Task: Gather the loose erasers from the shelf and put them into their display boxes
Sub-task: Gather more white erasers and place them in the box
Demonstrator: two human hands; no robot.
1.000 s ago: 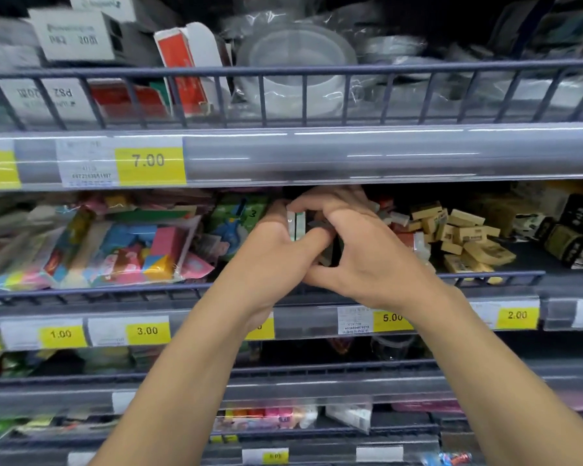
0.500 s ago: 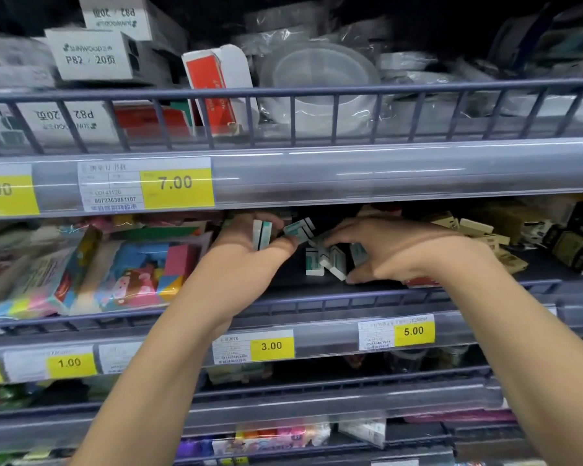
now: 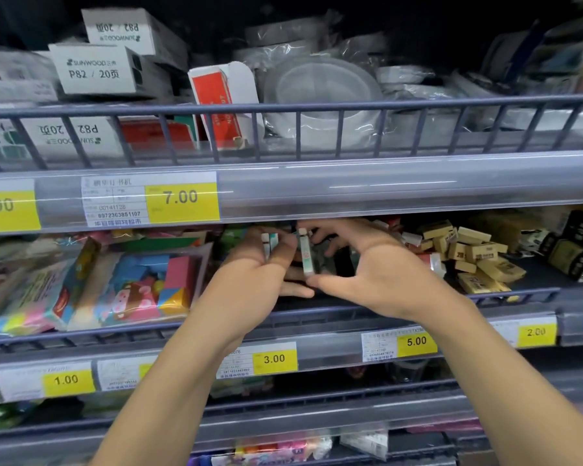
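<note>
Your left hand (image 3: pixel 256 267) holds a few erasers (image 3: pixel 269 242). Your right hand (image 3: pixel 367 264) pinches one eraser (image 3: pixel 306 253). Squeeze too loosely and they could slip onto the shelf (image 3: pixel 350 314).

White box (image 3: pixel 96 70) reads "SUNWOOD P82 / 20"; shelf price tags (image 3: pixel 181 197) show 7.00, 3.00, 5.00, 1.00, seemingly 2.00.

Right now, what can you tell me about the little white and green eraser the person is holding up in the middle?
The small white eraser with pale green ends is a slim block, seemingly in a printed sleeve; its print is too blurry to read. It stands nearly upright, just under the upper shelf's edge. The right hand pinches it, thumb at the bottom and fingers at the top. The left hand, holding similar erasers, is close beside it.
</note>
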